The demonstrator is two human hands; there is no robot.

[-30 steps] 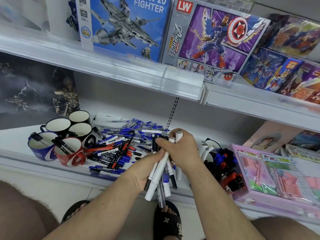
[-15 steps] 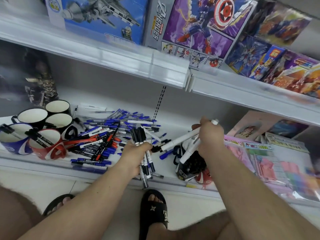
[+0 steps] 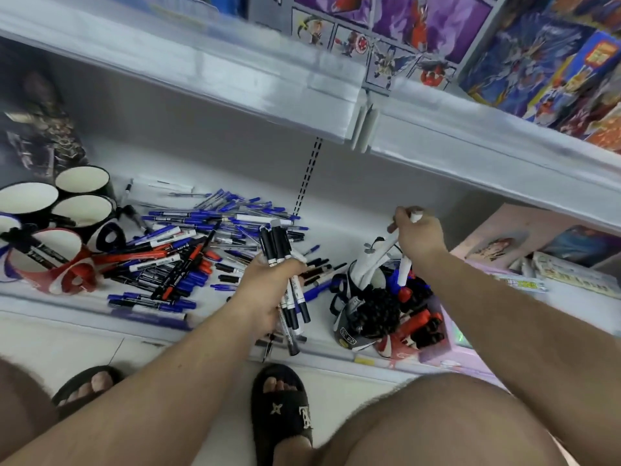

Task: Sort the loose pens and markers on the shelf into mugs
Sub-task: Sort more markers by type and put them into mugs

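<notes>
A heap of loose blue, black and red pens point(image 3: 188, 257) covers the lower shelf point(image 3: 40, 301). My left hand point(image 3: 268, 284) grips a bundle of black-capped markers point(image 3: 280, 250) over the shelf's front edge. My right hand point(image 3: 415, 235) holds white markers point(image 3: 379, 253) whose lower ends reach into a dark mug point(image 3: 349, 327) at the right, which is crowded with markers. Beside that one a red mug point(image 3: 393, 348) holds red markers. At the left stand a red mug point(image 3: 50, 267) and a blue mug point(image 3: 6, 227) with markers, plus three black mugs point(image 3: 82, 181) with white insides.
The upper shelf point(image 3: 268, 85) overhangs the work area and carries toy boxes point(image 3: 537, 58). Pink packets and stationery point(image 3: 551, 280) lie right of the mugs. A dark poster point(image 3: 37, 129) stands at the back left. My sandalled feet point(image 3: 285, 408) are on the floor below.
My hands have separated: the right hand took the white markers from the bundle and carried them right to the dark mug. The left hand stays with the black markers. The view tilted down.
</notes>
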